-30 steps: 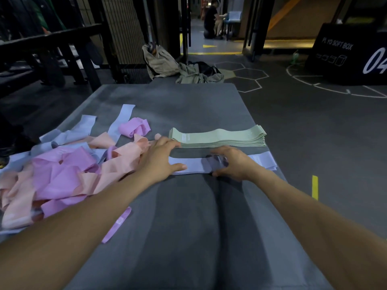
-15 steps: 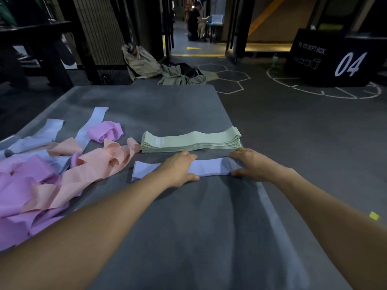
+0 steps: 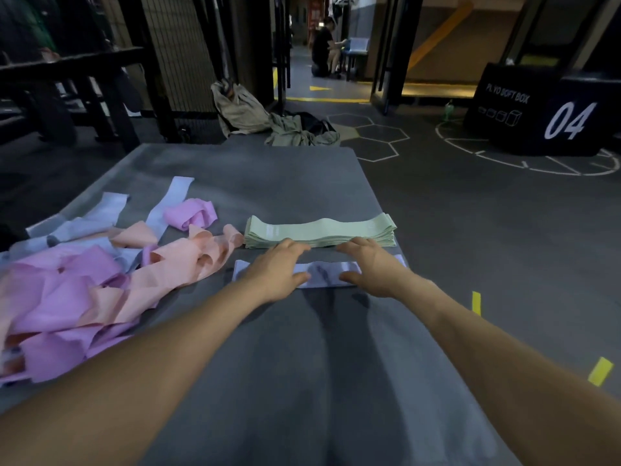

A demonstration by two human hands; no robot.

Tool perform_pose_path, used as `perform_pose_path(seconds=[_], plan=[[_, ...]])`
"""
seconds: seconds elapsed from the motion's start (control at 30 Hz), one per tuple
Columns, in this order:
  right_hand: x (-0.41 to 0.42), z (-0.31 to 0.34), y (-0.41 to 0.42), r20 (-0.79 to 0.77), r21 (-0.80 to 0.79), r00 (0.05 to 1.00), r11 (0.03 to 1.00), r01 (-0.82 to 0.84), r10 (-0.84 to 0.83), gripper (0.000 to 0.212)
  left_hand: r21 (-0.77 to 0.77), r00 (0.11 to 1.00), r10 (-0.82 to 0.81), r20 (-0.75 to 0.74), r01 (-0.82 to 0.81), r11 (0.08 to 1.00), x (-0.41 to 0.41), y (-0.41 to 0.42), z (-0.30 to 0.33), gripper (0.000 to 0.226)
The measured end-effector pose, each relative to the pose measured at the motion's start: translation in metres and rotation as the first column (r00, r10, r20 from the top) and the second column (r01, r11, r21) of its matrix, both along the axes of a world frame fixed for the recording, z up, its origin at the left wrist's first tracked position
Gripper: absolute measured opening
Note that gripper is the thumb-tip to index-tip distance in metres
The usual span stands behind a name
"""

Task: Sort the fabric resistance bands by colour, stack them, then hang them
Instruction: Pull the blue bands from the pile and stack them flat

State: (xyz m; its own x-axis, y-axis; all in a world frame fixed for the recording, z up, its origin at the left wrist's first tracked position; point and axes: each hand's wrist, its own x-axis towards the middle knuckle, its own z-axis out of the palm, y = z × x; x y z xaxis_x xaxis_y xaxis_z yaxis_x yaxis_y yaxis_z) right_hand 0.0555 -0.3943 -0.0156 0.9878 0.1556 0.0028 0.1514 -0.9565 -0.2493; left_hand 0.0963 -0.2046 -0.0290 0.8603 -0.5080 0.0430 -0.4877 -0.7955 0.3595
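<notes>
A pale blue band (image 3: 324, 274) lies flat on the grey mat (image 3: 302, 364), just in front of a neat stack of green bands (image 3: 319, 231). My left hand (image 3: 275, 272) presses flat on the blue band's left part, fingers straight. My right hand (image 3: 369, 267) presses flat on its right part. To the left lies a loose heap of pink (image 3: 57, 297), peach (image 3: 181, 260) and pale blue bands (image 3: 84, 220), all mixed. A crumpled pink band (image 3: 191, 213) sits at the heap's far edge.
The mat's right edge runs close beside my right hand, with dark floor and yellow tape marks (image 3: 476, 302) beyond. Bags and clothes (image 3: 268, 119) lie past the mat's far end. A black plyo box (image 3: 544, 119) stands at the back right. A person (image 3: 324, 45) sits far off.
My hands slid along the pale blue band, first spreading apart, then coming closer to its middle while smoothing it flat. The head camera swung about meanwhile.
</notes>
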Motion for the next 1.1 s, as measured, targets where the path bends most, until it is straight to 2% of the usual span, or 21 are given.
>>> perform_pose_path(seconds=[0.23,0.37,0.47,0.63,0.8,0.9,1.03,1.1], plan=[[0.022,0.015,0.103,0.048,0.183,0.996,0.979,-0.087,0.079,0.047,-0.046,0.989,0.128,0.081,-0.124,0.991,0.006,0.095,0.019,0.047],[0.041,0.018,0.166,0.059,0.237,0.987,0.958,-0.159,0.149,0.037,-0.074,0.973,0.203,0.108,-0.196,0.978,0.011,0.158,0.029,0.043],[0.054,0.02,0.209,0.084,0.257,0.98,0.947,-0.195,0.179,0.038,-0.096,0.943,0.294,0.155,-0.282,0.955,0.016,0.204,0.032,0.04],[0.078,0.018,0.274,0.091,0.289,0.977,0.933,-0.212,0.194,0.033,-0.071,0.922,0.369,0.12,-0.363,0.929,0.018,0.269,0.022,0.046],[0.094,0.009,0.312,0.054,0.275,0.978,0.938,-0.209,0.202,0.04,-0.123,0.92,0.39,0.031,-0.384,0.915,0.007,0.308,0.003,0.033],[0.099,0.002,0.329,0.031,0.301,0.986,0.94,-0.163,0.161,0.041,-0.09,0.898,0.44,-0.002,-0.438,0.894,0.002,0.321,-0.003,0.043],[0.097,-0.008,0.342,-0.033,0.355,0.986,0.924,-0.142,0.164,0.04,-0.11,0.898,0.438,-0.034,-0.439,0.892,0.0,0.325,-0.01,0.034],[0.094,-0.013,0.344,-0.043,0.364,0.987,0.922,-0.131,0.158,0.029,-0.133,0.901,0.433,-0.033,-0.433,0.892,-0.001,0.326,-0.013,0.026]])
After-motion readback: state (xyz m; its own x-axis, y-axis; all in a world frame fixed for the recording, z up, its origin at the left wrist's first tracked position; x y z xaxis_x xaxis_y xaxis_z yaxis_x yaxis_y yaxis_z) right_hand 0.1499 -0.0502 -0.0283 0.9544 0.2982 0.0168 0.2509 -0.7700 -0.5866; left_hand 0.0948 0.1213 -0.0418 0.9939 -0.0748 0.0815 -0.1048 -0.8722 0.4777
